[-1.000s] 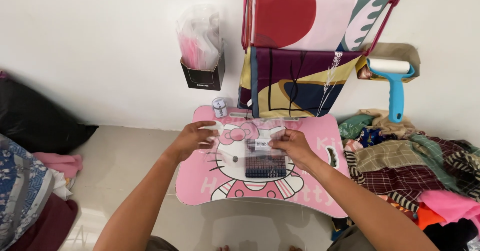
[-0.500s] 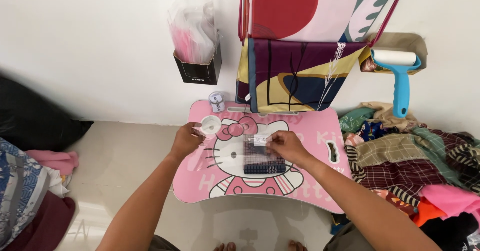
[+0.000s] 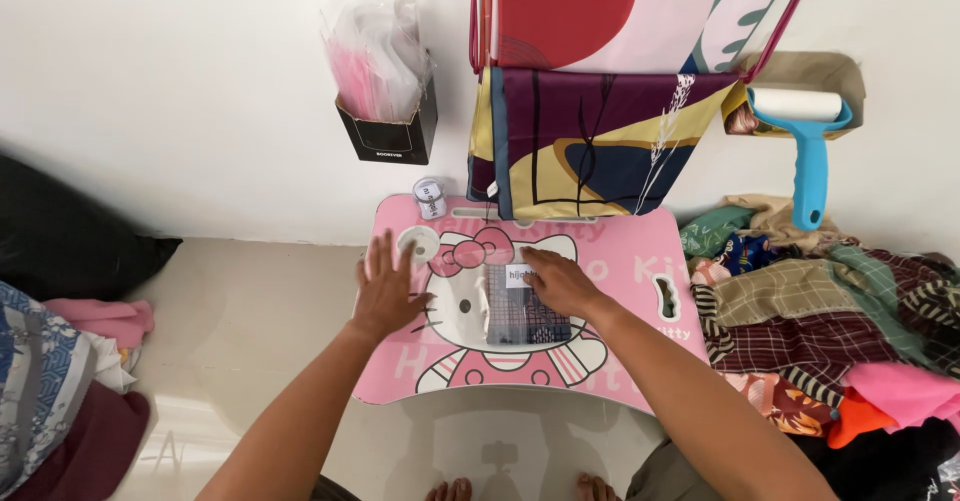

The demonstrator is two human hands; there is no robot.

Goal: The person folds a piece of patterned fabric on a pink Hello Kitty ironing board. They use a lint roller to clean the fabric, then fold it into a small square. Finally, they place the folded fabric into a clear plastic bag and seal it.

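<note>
A small pink lap table [image 3: 620, 261] printed with a cartoon cat face is seen from above, standing on a pale floor against a white wall. A flat clear packet [image 3: 522, 313] holding dark checked cloth with a white label at its top edge is laid at the middle of the tabletop. The right hand [image 3: 560, 281] is pressed flat on the upper right part of that packet, palm down, fingers stretched toward the label; nothing is gripped by it. The left hand [image 3: 388, 289] is spread wide and flat on the left part of the tabletop, just beside the packet but apart from it, with its fingertips close to a round recess [image 3: 418, 242] in the table. A small roll of clear tape [image 3: 430, 198] is stood at the table's far left corner, near the wall. A black holder [image 3: 390, 133] filled with clear and pink plastic bags is fixed to the wall above it. Patterned fabrics [image 3: 590, 131] are hung over a rack behind the table. A blue-handled lint roller [image 3: 808, 136] is hung to the right, and a heap of mixed clothes [image 3: 820, 311] is piled beside the table's right edge. Bare toes are seen at the lower edge of the view.
</note>
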